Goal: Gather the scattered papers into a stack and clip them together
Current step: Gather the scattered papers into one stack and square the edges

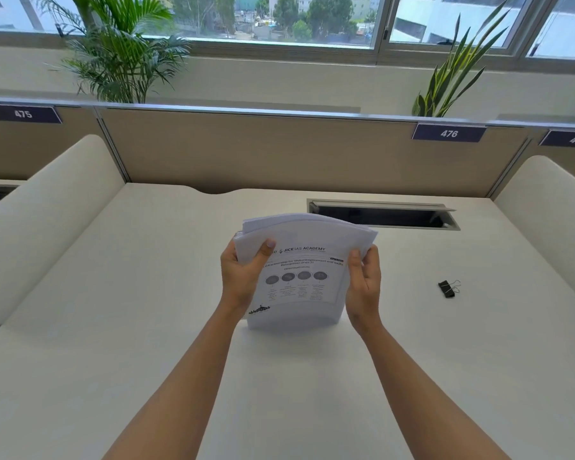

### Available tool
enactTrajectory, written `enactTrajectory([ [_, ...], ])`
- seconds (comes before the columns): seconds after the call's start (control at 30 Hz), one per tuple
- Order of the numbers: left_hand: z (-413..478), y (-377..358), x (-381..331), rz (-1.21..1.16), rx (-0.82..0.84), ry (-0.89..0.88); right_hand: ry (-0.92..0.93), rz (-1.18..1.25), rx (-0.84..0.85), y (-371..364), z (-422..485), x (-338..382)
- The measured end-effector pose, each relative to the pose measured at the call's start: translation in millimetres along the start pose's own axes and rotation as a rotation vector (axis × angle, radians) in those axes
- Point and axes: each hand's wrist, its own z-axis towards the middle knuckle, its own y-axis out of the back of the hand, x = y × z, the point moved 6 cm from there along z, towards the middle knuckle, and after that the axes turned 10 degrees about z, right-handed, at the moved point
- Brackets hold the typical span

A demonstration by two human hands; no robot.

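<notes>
A stack of white printed papers (301, 277) stands upright on its lower edge on the white desk (146, 327), at the middle of the view, bowed toward me. My left hand (241, 277) grips its left side, thumb across the front sheet. My right hand (362, 287) holds the right edge. The sheets' top edges are uneven. A black binder clip (448, 289) with wire handles lies on the desk to the right, well apart from both hands.
An open cable hatch (384, 214) is set into the desk behind the papers. A beige partition (279, 151) closes off the back, and rounded white dividers (47, 207) rise on both sides. Potted plants (113, 51) stand beyond the partition by the window.
</notes>
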Motion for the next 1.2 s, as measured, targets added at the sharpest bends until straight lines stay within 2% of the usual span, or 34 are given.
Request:
enactTrajectory([
  [0.17, 1, 8, -24, 0.06, -0.266, -0.116, 0.04, -0.002, -0.064, -2, 6, 12],
  [0.37, 3, 2, -24, 0.112, -0.393, 0.01, 0.028, -0.003, -0.074, -8, 3, 12],
  [0.6, 4, 4, -20, 0.103, -0.346, 0.009, 0.022, -0.008, -0.058, -6, 3, 12],
  [0.8, -8, 4, -13, 0.008, -0.32, -0.189, 0.015, -0.04, -0.065, -1, -1, 2],
  [1.0, -20, 1, 20, 0.044, -0.34, -0.077, -0.005, -0.111, -0.086, 8, -7, -12],
  [1.2, -19, -5, 28, 0.086, -0.345, -0.064, -0.011, -0.15, -0.16, 7, -4, -14],
])
